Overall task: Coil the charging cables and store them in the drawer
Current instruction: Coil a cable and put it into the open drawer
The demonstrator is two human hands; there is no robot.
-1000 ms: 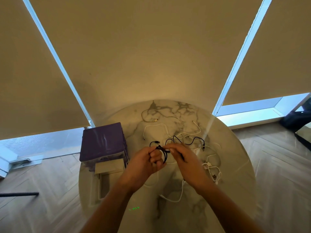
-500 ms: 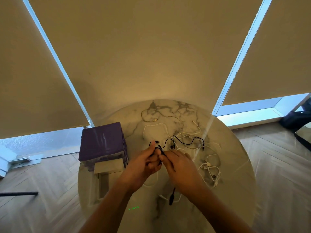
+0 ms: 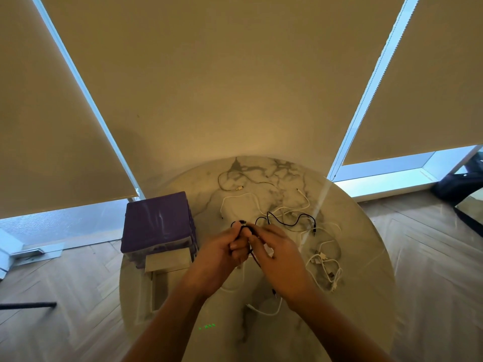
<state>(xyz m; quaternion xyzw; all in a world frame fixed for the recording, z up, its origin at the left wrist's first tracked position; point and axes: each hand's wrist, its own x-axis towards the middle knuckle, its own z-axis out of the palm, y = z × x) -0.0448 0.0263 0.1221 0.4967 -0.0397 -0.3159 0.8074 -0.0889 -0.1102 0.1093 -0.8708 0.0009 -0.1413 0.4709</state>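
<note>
My left hand grips a small coil of the black cable above the round marble table. My right hand pinches the same cable beside it. The cable's free length trails away to the right, and one plug end hangs below my right wrist. Several white cables lie loose on the table, right of and beyond my hands. A purple drawer unit stands at the table's left, with its lowest drawer pulled out toward me.
A thin pale cable lies at the table's far side. Closed roller blinds hang behind the table. Wood floor surrounds it, with a dark bag at the far right and a dark bar at the left.
My hands stay together over the table centre. The right hand has shifted slightly along the black cable, and the hanging plug end has swung a little to the right.
</note>
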